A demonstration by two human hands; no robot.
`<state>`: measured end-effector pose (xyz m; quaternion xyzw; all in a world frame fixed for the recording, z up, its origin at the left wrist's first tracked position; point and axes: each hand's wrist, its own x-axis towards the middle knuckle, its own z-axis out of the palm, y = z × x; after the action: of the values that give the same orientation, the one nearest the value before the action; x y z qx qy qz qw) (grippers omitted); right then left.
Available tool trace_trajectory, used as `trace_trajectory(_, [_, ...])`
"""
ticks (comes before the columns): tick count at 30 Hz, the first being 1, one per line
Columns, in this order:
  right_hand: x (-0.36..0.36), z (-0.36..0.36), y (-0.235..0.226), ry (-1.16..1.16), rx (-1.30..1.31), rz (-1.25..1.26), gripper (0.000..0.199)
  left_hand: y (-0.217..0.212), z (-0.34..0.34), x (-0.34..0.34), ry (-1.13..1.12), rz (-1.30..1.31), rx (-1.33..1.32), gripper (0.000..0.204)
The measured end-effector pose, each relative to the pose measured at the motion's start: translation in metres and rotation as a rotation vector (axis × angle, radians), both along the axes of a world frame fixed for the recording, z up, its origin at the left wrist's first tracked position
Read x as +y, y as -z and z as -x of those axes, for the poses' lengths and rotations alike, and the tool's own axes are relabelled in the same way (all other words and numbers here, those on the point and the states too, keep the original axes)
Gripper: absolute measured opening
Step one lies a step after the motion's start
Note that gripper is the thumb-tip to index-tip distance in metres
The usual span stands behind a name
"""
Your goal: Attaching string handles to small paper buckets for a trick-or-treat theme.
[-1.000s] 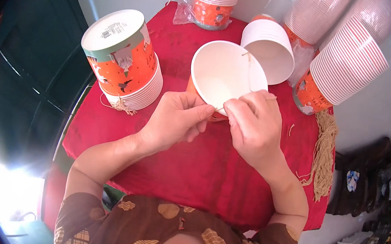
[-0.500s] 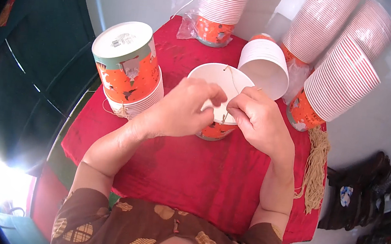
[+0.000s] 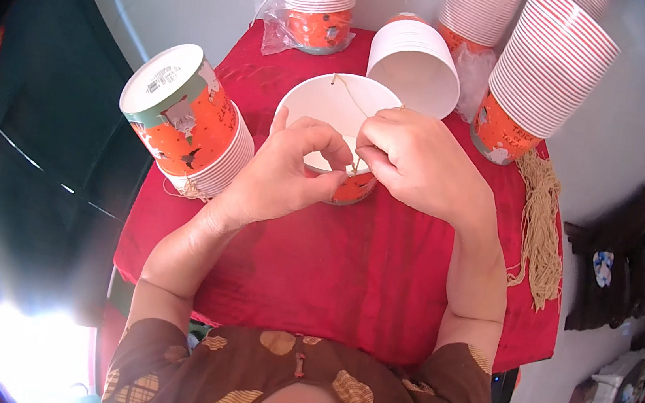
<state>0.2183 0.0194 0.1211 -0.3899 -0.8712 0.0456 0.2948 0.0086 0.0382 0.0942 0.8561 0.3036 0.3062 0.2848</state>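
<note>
An open paper bucket (image 3: 315, 93), white inside and orange printed outside, stands upright before me. Tan string (image 3: 354, 100) runs from a hole in its far rim to my right hand (image 3: 422, 161), whose thumb and fingers pinch it above the near right rim. A bit of this string also hangs at the near rim. There, the thumb and forefinger of my left hand (image 3: 282, 169) close around the string, their tips nearly meeting. My fingers partly hide the knot area and the bucket's front.
Upside-down stacked buckets (image 3: 193, 119) with string stand at left. A bucket stack lies on its side (image 3: 417, 69) behind. Tall stacks (image 3: 549, 60) rise at the back, one in clear plastic (image 3: 278, 33). A hank of string (image 3: 540, 226) hangs over the red cloth (image 3: 290, 277) at right.
My left thumb and forefinger have drawn together at the string by the near rim. The right hand still pinches the string. The whole view has shifted.
</note>
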Motion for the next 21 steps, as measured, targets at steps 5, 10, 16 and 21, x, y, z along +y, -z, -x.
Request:
trace_trajectory(5, [-0.002,0.003,0.001,-0.04,0.024,-0.059,0.011,0.005,-0.01,-0.009,-0.107,-0.154,-0.004,0.015])
trace_trajectory(10, [-0.003,0.003,0.001,-0.037,0.038,-0.045,0.012,0.011,-0.016,-0.01,-0.129,-0.246,-0.014,0.013])
trace_trajectory(16, [0.002,0.001,0.003,-0.019,0.037,-0.032,0.014,0.016,-0.015,-0.008,-0.138,-0.259,-0.055,0.009])
trace_trajectory(21, [0.008,0.001,0.006,-0.019,0.073,0.047,0.016,0.015,-0.015,-0.008,-0.143,-0.25,-0.062,0.008])
